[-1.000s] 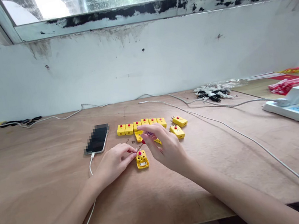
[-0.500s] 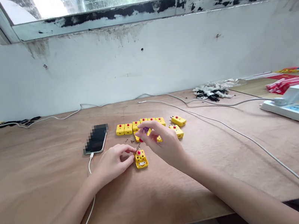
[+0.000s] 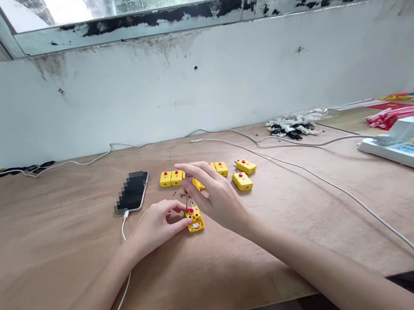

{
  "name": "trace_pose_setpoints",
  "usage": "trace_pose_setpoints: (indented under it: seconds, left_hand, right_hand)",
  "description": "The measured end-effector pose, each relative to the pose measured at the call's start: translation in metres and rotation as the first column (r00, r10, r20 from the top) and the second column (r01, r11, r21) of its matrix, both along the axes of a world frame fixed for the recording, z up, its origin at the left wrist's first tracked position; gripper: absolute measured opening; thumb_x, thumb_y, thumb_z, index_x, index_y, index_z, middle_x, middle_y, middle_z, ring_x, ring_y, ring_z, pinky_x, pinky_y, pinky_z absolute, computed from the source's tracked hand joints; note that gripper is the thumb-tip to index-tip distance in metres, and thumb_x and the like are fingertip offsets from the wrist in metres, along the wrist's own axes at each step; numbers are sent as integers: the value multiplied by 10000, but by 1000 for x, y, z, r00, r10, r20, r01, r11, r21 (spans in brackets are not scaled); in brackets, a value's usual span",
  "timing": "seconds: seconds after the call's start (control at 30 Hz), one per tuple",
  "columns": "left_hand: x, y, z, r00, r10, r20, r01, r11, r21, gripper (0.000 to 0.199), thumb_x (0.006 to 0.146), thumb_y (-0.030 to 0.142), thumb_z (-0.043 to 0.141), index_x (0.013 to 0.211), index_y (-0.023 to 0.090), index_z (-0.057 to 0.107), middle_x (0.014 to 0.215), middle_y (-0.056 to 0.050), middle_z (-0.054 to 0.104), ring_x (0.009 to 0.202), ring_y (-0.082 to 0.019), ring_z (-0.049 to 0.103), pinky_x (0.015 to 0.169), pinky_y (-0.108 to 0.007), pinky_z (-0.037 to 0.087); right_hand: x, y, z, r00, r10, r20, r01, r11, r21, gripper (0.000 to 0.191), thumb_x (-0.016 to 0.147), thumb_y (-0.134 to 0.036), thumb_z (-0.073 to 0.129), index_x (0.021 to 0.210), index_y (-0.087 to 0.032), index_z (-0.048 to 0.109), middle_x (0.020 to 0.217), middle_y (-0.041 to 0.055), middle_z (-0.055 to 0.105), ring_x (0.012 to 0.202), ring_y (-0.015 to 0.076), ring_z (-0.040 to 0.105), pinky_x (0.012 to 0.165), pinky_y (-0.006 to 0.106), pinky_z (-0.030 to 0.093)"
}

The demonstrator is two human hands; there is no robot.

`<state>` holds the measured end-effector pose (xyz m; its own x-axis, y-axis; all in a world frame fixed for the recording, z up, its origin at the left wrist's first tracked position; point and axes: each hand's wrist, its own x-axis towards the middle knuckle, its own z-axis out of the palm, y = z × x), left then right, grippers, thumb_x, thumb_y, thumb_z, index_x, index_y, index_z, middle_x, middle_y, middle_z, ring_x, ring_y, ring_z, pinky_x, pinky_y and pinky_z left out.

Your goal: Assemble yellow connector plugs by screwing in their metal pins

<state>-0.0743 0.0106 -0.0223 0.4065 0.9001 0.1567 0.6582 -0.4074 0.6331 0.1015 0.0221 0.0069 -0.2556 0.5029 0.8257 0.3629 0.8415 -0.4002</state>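
Note:
My left hand rests on the table with thumb and fingers closed on the left side of a yellow connector plug, which has a red dot, holes and metal pins pointing away from me. Above it, my right hand grips a small screwdriver by its purple handle, largely hidden by the fingers. Its thin shaft stands nearly upright, the tip down by the plug's far left side. Beyond the hands runs a row of yellow plugs, partly covered by my right hand. Several tiny screws lie nearby.
A phone with a white charging cable lies to the left. Two yellow plugs sit right of my hand. White cables cross the table to a power strip. Black and white small parts are piled by the wall.
My right hand has shifted left, and the screwdriver has swung from a slant to nearly upright over the plug. My left thumb has moved onto the plug's side.

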Motion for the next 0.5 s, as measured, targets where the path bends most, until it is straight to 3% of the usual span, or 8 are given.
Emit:
trace_pose_setpoints:
  seconds: [0.1,0.23,0.4,0.5]
  left_hand:
    - [3,0,-1,1000,7,-21,-7,1000,30,207,805,394,624,902,218,673,879,-12,682,758,-171,620,672,-256,460]
    - [6,1,-3,999,8,-33,-6,999,43,232,814,403,611,935,217,681,865,-17,680,740,-173,606,655,-260,452]
    - [7,2,-4,1000,4,-20,-3,999,40,215,812,390,621,929,219,677,837,-10,676,713,-166,601,637,-254,452]
    - [7,1,-4,1000,-1,2,1,1000,27,216,814,373,626,966,227,673,923,-18,686,785,-175,616,687,-264,466]
  right_hand:
    - [1,3,1,997,76,-29,-78,992,-100,292,934,-165,414,1194,-192,545,1035,60,665,886,127,639,767,257,530]
    - [3,3,1,998,-63,-27,62,998,-21,217,895,-234,531,1087,-189,623,830,29,653,685,121,607,659,252,520]
    - [4,3,1,997,66,25,-63,992,-105,332,930,-162,412,1233,-223,533,1026,54,655,850,131,630,742,271,526]
    - [4,3,1,999,-47,-21,46,998,-53,225,901,-213,511,1100,-184,613,833,32,638,676,119,596,659,255,515]
